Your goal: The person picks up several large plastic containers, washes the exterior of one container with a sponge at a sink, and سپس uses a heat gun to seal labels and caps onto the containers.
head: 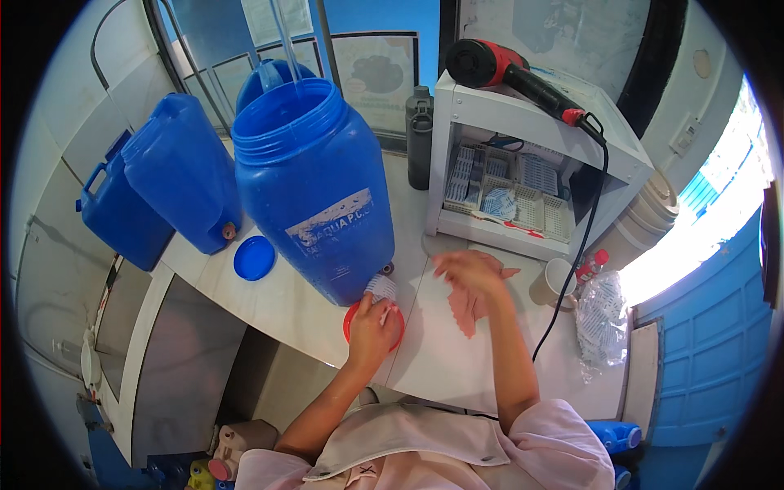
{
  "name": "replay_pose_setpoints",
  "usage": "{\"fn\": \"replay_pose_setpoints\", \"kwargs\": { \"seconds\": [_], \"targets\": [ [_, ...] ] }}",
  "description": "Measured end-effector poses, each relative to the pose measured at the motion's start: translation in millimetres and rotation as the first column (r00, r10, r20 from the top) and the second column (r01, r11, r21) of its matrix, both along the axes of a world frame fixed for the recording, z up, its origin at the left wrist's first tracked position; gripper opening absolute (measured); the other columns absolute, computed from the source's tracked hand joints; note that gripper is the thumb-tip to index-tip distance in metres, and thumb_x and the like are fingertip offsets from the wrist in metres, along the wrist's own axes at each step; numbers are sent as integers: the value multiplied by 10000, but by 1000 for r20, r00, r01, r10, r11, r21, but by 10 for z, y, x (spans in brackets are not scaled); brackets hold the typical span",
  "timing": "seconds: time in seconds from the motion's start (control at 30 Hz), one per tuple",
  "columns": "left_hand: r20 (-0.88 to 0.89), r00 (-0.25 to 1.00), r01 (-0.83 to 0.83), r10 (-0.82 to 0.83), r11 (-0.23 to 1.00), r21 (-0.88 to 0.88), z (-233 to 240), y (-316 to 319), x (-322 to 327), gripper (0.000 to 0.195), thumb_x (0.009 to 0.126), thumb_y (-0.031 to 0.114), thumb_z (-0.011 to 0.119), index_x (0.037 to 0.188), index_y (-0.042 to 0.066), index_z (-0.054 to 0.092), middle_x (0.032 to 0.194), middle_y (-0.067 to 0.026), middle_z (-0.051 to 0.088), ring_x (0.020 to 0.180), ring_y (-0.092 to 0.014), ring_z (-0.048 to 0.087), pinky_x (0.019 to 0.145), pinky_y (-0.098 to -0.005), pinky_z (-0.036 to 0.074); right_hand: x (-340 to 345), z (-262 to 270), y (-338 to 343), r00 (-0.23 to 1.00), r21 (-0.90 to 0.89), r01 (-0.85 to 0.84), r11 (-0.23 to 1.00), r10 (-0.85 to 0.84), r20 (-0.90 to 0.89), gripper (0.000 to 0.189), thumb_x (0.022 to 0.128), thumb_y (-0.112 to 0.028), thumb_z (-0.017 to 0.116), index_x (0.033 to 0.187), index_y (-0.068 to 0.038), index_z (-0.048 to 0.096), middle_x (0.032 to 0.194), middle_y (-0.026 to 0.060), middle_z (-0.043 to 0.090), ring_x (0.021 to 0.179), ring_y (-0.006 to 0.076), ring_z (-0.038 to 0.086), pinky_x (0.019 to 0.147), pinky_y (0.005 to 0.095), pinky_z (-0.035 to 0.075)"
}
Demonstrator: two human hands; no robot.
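My left hand [372, 331] pinches a white printed slip [381, 286] just in front of a large blue plastic jug [315, 196]. The slip looks like a seal or label; its far end reaches the jug's lower front, beside a small dark spout [387, 268]. Under that hand is a round red cap [349, 324], partly covered by my fingers. My right hand [468, 269], slightly blurred, hovers with spread fingers over a crumpled pink cloth [467, 309]. Upright and uncapped, the jug has a clear tube [283, 40] running down into its mouth.
At the left stand more blue jugs [184, 171], near a blue cap [254, 258]. A white shelf [502, 223] holds baskets of printed slips, with a heat gun [490, 64] on top. Its black cord [579, 257] hangs past a mug [551, 282] and a plastic bag of slips [602, 318].
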State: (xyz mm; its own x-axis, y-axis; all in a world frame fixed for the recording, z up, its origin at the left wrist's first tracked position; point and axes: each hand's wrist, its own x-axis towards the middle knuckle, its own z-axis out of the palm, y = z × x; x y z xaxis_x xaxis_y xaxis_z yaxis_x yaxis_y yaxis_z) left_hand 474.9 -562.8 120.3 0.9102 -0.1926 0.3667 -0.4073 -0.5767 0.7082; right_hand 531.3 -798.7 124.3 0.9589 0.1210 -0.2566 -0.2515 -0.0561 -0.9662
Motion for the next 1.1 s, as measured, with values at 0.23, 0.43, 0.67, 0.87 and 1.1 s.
{"fn": "replay_pose_setpoints", "kwargs": {
  "seconds": [0.23,0.43,0.67,0.87,1.1],
  "targets": [
    [79,997,-48,26,958,284,-13,-307,221,243,799,55,542,1006,-71,538,1152,-295,442,900,-410,555,765,-407,483,1278,34,-1227,660,-553,734,394,-222,718,211,783,-173,544,895,-33,655,894,132,635,832,330,587,733,395,466],
    [35,999,-51,39,862,504,51,-384,351,237,734,25,558,955,-64,553,1091,-246,478,870,-359,572,759,-391,481,1989,133,-1428,914,-929,369,31,-196,356,321,784,-220,520,1085,-135,593,1199,113,519,1129,294,467,876,438,414],
    [116,993,-72,-25,650,756,49,-469,533,143,655,46,598,792,9,592,816,-129,571,778,-246,599,657,-313,494,2231,-9,-1515,952,-972,232,22,-212,222,418,805,-273,506,1202,-142,503,1261,94,477,1203,297,409,913,500,369],
    [138,990,-127,34,647,752,-69,-476,548,87,681,49,579,761,17,567,764,-118,579,717,-231,616,580,-312,514,2149,114,-1352,942,-952,305,23,-153,298,448,789,-346,531,1191,-150,515,1262,103,479,1168,306,449,893,499,392],
    [162,982,-49,-100,692,720,-245,-503,530,90,695,28,563,770,10,516,754,-117,563,666,-230,633,510,-274,525,2039,6,-1827,636,-614,771,167,-184,749,276,822,-264,544,972,-55,643,953,109,646,901,299,607,798,362,464]
  ]
}}
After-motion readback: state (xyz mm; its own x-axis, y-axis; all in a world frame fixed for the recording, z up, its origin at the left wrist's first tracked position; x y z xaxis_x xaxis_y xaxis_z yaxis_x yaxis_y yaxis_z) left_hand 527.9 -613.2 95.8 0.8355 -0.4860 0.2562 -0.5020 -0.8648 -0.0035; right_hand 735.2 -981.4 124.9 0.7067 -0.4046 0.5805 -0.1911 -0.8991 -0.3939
